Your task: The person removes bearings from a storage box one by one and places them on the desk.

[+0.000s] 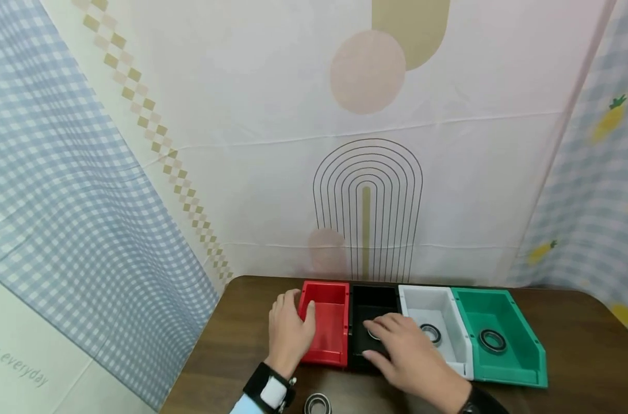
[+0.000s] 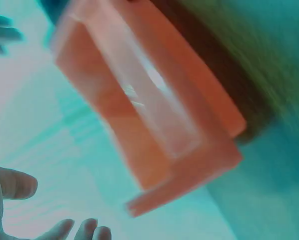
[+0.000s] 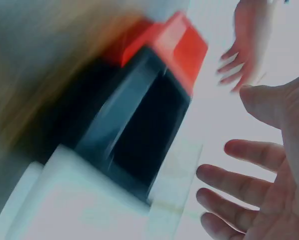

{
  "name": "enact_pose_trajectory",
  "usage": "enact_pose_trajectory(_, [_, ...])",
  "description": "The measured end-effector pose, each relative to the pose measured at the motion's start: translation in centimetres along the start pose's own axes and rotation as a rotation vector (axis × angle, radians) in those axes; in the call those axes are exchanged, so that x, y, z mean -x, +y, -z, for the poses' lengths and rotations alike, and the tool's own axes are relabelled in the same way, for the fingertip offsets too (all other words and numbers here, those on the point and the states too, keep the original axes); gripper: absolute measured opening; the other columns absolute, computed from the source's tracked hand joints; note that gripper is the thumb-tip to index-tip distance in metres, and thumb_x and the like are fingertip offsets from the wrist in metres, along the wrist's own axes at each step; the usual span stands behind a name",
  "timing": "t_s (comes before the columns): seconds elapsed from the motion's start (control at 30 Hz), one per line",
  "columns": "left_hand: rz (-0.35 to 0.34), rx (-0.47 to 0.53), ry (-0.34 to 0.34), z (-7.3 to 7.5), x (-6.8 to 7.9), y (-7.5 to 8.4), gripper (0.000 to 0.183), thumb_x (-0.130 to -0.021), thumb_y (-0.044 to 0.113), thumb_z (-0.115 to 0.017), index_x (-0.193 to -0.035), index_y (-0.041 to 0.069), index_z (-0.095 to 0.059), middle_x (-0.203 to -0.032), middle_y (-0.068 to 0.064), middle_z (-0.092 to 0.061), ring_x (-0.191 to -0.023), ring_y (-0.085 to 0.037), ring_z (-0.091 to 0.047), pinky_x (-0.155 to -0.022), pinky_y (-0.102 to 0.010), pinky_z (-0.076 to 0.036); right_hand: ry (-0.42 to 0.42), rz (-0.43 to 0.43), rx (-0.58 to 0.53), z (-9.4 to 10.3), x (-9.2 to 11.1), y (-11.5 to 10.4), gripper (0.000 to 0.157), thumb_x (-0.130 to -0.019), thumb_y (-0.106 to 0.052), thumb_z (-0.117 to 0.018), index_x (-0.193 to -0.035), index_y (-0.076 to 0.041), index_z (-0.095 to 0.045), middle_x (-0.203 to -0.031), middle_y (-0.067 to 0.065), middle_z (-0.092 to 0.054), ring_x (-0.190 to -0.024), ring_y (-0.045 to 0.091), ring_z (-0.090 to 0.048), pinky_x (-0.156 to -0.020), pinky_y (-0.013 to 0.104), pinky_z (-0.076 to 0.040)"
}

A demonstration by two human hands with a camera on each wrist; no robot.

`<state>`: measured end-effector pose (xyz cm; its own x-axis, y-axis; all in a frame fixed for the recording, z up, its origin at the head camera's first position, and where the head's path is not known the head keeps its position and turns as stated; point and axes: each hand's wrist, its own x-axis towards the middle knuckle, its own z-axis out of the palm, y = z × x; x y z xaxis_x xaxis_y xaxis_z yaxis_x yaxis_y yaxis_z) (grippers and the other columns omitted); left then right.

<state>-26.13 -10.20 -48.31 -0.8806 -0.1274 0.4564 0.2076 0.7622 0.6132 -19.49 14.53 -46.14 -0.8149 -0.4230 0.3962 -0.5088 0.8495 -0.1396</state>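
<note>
My left hand (image 1: 289, 330) is at the left side of the red bin (image 1: 328, 328), its thumb reaching over the near rim and its fingers beside the wall. In the left wrist view, the thumb (image 2: 20, 185) and fingertips stand apart with nothing between them. Over the black bin (image 1: 363, 302) hovers my right hand (image 1: 409, 353), thumb and fingers spread. A metal ring bearing (image 1: 374, 335) shows partly beneath its fingertips; the rest is hidden. No object shows between the fingers (image 3: 234, 182) in the right wrist view.
A bearing (image 1: 431, 333) lies in the white bin (image 1: 461, 345) and a dark-sealed one (image 1: 492, 341) in the green bin (image 1: 521, 368). The bins stand side by side. Another bearing (image 1: 318, 404) lies on the wooden table (image 1: 205, 368) near the front. A patterned curtain (image 1: 272, 190) hangs behind.
</note>
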Motion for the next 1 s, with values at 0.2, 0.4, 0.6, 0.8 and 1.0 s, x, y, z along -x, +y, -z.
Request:
enact_pose_trajectory(0.2, [0.034, 0.060, -0.124, 3.7, 3.2, 2.4, 0.044, -0.099, 0.029, -0.075, -0.135, 0.007, -0.064, -0.127, -0.008, -0.069, -0.112, -0.027, -0.064, -0.092, -0.046, -0.055, 0.063, -0.116, -0.017, 1.1, 1.6, 2.7, 0.052, -0.095, -0.045, -0.079, -0.137, -0.015, -0.072, -0.130, 0.005, -0.074, -0.126, 0.030, -0.066, -0.108, 0.059, -0.051])
enact_pose_trajectory(0.4, [0.095, 0.068, -0.226, 4.6, 4.3, 3.6, 0.051, -0.097, 0.032, -0.077, -0.139, 0.009, -0.061, -0.130, -0.007, -0.066, -0.113, -0.026, -0.061, -0.087, -0.042, -0.057, 0.108, -0.096, -0.017, 0.8, 2.2, 3.2, 0.053, -0.094, -0.044, -0.081, -0.138, -0.015, -0.071, -0.132, 0.007, -0.074, -0.127, 0.032, -0.067, -0.108, 0.058, -0.050])
enact_pose_trajectory(0.6, [0.101, 0.089, -0.261, 3.4, 4.6, 4.1, 0.052, -0.097, 0.034, -0.076, -0.140, 0.010, -0.061, -0.132, -0.007, -0.066, -0.115, -0.025, -0.060, -0.090, -0.046, -0.057, 0.137, -0.078, -0.018, 0.3, 2.6, 3.2, 0.051, -0.093, -0.042, -0.082, -0.136, -0.016, -0.072, -0.130, 0.004, -0.075, -0.124, 0.028, -0.068, -0.103, 0.053, -0.053])
enact_pose_trajectory(0.8, [0.069, 0.097, -0.309, 1.5, 4.3, 4.7, 0.055, -0.099, 0.039, -0.073, -0.143, 0.009, -0.059, -0.138, -0.011, -0.065, -0.122, -0.027, -0.061, -0.100, -0.057, -0.055, 0.181, -0.058, -0.032, 0.1, 2.8, 3.4, 0.047, -0.093, -0.038, -0.083, -0.134, -0.018, -0.074, -0.126, -0.001, -0.076, -0.121, 0.023, -0.069, -0.101, 0.050, -0.052])
enact_pose_trajectory(1.0, [0.091, 0.114, -0.396, -1.8, 3.0, 5.1, 0.070, -0.099, 0.043, -0.072, -0.151, 0.001, -0.052, -0.144, -0.018, -0.062, -0.129, -0.035, -0.060, -0.107, -0.062, -0.052, 0.195, -0.059, -0.032, 0.0, 3.0, 3.5, 0.045, -0.091, -0.035, -0.085, -0.132, -0.017, -0.075, -0.124, -0.001, -0.077, -0.119, 0.023, -0.069, -0.102, 0.050, -0.051])
